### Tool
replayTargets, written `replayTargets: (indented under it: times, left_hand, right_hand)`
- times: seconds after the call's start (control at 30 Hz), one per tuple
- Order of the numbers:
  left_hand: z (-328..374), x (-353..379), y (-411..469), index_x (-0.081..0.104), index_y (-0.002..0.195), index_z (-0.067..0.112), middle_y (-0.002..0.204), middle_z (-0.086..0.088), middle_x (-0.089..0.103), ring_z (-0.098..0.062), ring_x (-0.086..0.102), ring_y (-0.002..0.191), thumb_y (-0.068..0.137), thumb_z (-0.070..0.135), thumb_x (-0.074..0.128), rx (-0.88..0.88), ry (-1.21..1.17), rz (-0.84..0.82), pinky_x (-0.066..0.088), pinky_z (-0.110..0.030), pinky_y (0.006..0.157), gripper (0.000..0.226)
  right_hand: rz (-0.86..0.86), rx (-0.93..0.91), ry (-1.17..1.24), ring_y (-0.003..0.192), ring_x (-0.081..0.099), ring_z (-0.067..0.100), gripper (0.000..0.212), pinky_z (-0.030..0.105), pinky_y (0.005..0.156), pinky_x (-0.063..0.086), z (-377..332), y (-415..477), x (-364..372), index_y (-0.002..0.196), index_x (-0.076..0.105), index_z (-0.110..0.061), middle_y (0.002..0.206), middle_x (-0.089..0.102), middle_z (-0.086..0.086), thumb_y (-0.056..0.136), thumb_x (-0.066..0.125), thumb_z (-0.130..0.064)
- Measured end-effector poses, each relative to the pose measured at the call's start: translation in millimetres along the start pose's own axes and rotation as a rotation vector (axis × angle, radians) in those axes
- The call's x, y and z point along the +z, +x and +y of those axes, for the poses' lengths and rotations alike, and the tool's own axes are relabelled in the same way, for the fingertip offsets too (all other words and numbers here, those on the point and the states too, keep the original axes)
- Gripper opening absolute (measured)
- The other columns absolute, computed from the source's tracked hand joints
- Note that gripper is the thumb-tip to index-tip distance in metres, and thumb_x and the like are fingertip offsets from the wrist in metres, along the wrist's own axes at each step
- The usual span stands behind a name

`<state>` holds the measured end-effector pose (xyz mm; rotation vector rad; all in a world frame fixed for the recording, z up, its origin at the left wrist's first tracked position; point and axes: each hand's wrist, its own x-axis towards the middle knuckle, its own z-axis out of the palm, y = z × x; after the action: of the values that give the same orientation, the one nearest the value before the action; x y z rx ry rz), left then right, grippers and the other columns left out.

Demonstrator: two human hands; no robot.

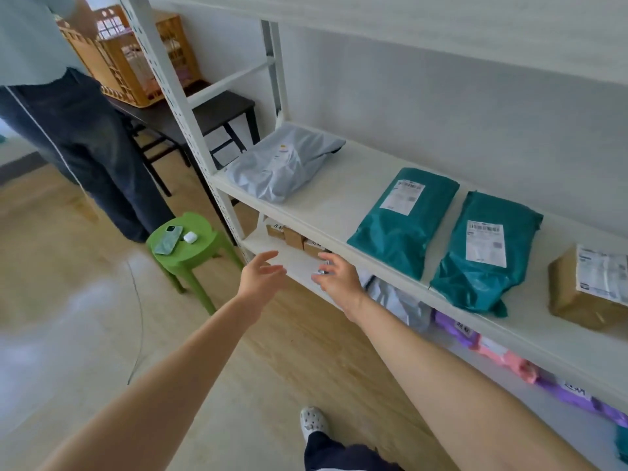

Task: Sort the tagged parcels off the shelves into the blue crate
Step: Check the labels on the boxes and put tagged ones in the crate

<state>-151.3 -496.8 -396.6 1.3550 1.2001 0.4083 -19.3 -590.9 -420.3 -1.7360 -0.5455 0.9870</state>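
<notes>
Left hand (261, 277): fingers straight and spread, holding nothing. Right hand (336, 278): fingers spread, loosely curved, nothing gripped. There's a small shiny spot by its fingertips, too blurred to identify. The hands are near each other, both reaching at the front of the lower shelf (292, 261).

Nearest parcels are the small cardboard boxes (295, 237) on that shelf, just beyond the fingertips, not touched. A grey-white bag (397, 300) sits right of the right wrist, then purple bags (455, 329) and a pink bag (506, 363).

On the middle shelf (333, 198), above the hands: grey mailer (285, 164), two teal mailers (404, 219) (482, 256), brown parcel (591, 290), all labelled.

Left of the shelving: green stool (204, 253) with a phone (168, 239) and an earbud case (190, 236). Another person (85, 147) stands beyond it.
</notes>
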Motion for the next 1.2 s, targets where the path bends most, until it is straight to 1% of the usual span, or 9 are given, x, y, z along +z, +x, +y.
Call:
replayTargets:
  times: [0.1,0.2,0.37,0.5,0.7,0.83,0.97,1.1,1.2]
  left_hand:
    - [1,-6,23,0.053,0.128,0.022,0.109,-0.005,0.064,-0.011,0.061,0.087,0.088,0.008,0.064,-0.030,0.034,-0.014,0.053,-0.028,0.077,0.044]
    - [2,-16,49,0.053,0.129,0.022,0.112,-0.005,0.064,-0.014,0.061,0.092,0.089,0.008,0.063,-0.063,0.053,-0.010,0.053,-0.024,0.073,0.044]
    - [-1,-36,75,0.055,0.123,0.027,0.111,-0.005,0.064,-0.017,0.060,0.098,0.089,0.007,0.062,-0.116,0.072,-0.007,0.053,-0.035,0.088,0.040]
    - [-4,-64,107,0.054,0.125,0.025,0.112,-0.005,0.064,-0.019,0.060,0.101,0.089,0.004,0.061,-0.131,0.089,-0.017,0.053,-0.036,0.088,0.042]
    - [-10,-116,164,0.055,0.116,0.029,0.113,-0.005,0.063,-0.018,0.060,0.100,0.089,0.004,0.061,-0.164,0.126,-0.113,0.052,-0.037,0.091,0.038]
    - [-10,-164,214,0.055,0.124,0.023,0.112,-0.005,0.063,-0.018,0.058,0.090,0.089,0.005,0.061,-0.174,0.182,-0.203,0.052,-0.038,0.089,0.041]
    - [-13,-194,273,0.055,0.124,0.024,0.114,-0.004,0.064,-0.014,0.060,0.085,0.090,0.005,0.060,-0.155,0.267,-0.299,0.053,-0.039,0.088,0.039]
    - [-22,-199,330,0.056,0.124,0.025,0.113,-0.004,0.065,-0.016,0.062,0.095,0.088,0.006,0.061,-0.093,0.358,-0.371,0.052,-0.038,0.091,0.041]
    - [-31,-192,376,0.055,0.126,0.024,0.111,-0.003,0.064,-0.017,0.063,0.093,0.090,0.007,0.060,-0.063,0.385,-0.426,0.054,-0.035,0.086,0.041]
  right_hand:
    - [-0.013,0.024,0.025,0.112,0.053,0.018,0.049,0.026,0.086,0.048,-3,29,6,0.132,0.049,-0.017,0.126,0.053,0.010,0.087,0.063,-0.004]
    - [-0.013,0.067,0.033,0.114,0.053,0.018,0.050,0.030,0.093,0.049,-6,59,13,0.134,0.048,-0.015,0.127,0.053,0.009,0.088,0.063,-0.004]
    - [-0.004,0.124,0.031,0.114,0.054,0.019,0.049,0.036,0.099,0.049,-3,82,29,0.133,0.049,-0.016,0.124,0.054,0.009,0.088,0.063,-0.003]
    - [0.006,0.185,0.046,0.114,0.055,0.019,0.046,0.041,0.102,0.047,-2,97,55,0.130,0.051,-0.018,0.124,0.056,0.009,0.088,0.063,-0.003]
    - [0.157,0.274,0.166,0.110,0.059,0.022,0.042,0.042,0.100,0.048,-4,130,114,0.126,0.054,-0.016,0.119,0.059,0.010,0.087,0.065,-0.007]
    - [0.268,0.329,0.240,0.103,0.061,0.017,0.044,0.038,0.097,0.051,-3,154,166,0.127,0.056,-0.016,0.113,0.062,0.006,0.086,0.066,-0.007]
    - [0.378,0.367,0.275,0.094,0.060,0.012,0.042,0.033,0.091,0.052,0,188,205,0.126,0.056,-0.018,0.114,0.061,0.005,0.087,0.064,-0.006]
    - [0.455,0.356,0.282,0.102,0.060,0.014,0.039,0.037,0.096,0.051,10,230,228,0.122,0.058,-0.023,0.116,0.061,0.003,0.086,0.066,-0.011]
    - [0.468,0.325,0.287,0.106,0.058,0.013,0.036,0.036,0.096,0.051,26,262,242,0.120,0.057,-0.027,0.116,0.060,0.001,0.087,0.067,-0.014]
